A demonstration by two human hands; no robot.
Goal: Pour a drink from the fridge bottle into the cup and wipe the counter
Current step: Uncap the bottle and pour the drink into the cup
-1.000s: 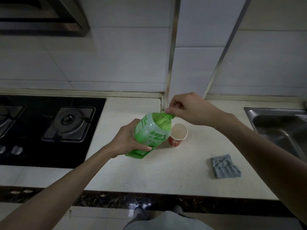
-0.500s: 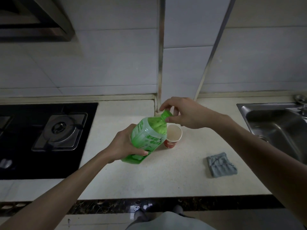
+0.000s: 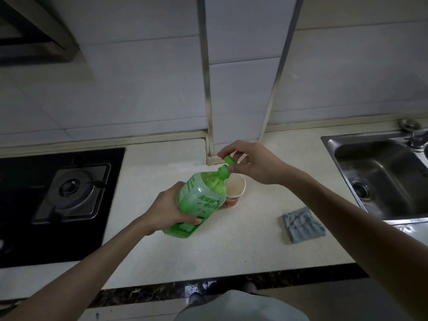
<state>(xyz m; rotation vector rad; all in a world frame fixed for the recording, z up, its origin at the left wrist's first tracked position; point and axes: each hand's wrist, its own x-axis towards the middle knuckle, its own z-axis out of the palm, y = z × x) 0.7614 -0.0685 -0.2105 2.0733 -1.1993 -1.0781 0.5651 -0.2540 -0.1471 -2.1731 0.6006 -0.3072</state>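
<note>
Cap [image 3: 229, 160]: now lifted just clear of the neck it closed half a second ago.
Right hand [image 3: 253, 164]: pinches the cap, centre frame.
Left hand [image 3: 170, 210]: grips the bottle [image 3: 203, 200], tilted toward the cup for a short pour.
Cup [image 3: 235, 189]: upright just right of the bottle, looks empty.
Cloth [image 3: 303, 224]: folded, lower right, awaiting the wipe.
</note>
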